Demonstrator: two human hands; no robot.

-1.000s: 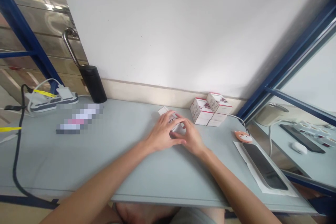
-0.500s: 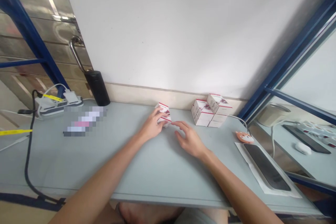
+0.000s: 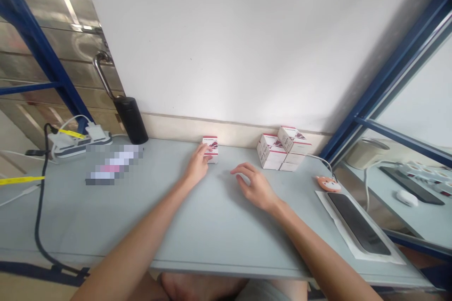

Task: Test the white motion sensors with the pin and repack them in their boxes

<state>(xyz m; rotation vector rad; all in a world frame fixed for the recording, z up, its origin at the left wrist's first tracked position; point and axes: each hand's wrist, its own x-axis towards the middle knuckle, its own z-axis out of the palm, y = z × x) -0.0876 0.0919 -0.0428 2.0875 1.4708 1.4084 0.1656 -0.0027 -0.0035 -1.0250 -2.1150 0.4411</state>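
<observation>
A small white carton with dark-red edges and print stands near the back of the grey desk, its front squared toward me. My left hand is at its left side, with fingers lying over the upper front part and partly covering the print. To the right, my right hand hovers low over the desk, its fingers curved and apart, with nothing in them. A stack of several matching cartons stands farther right near the wall, with one on the upper right set above the others.
A black bottle, a power strip with cables and a blurred-out item are on the left. On the right, a phone lies on a white sheet beside an orange animal-shaped item. Blue frame posts border both sides.
My left hand has moved slightly left with the carton, which has turned from slanted to facing me squarely. The right hand has barely moved and is now farther from the carton.
</observation>
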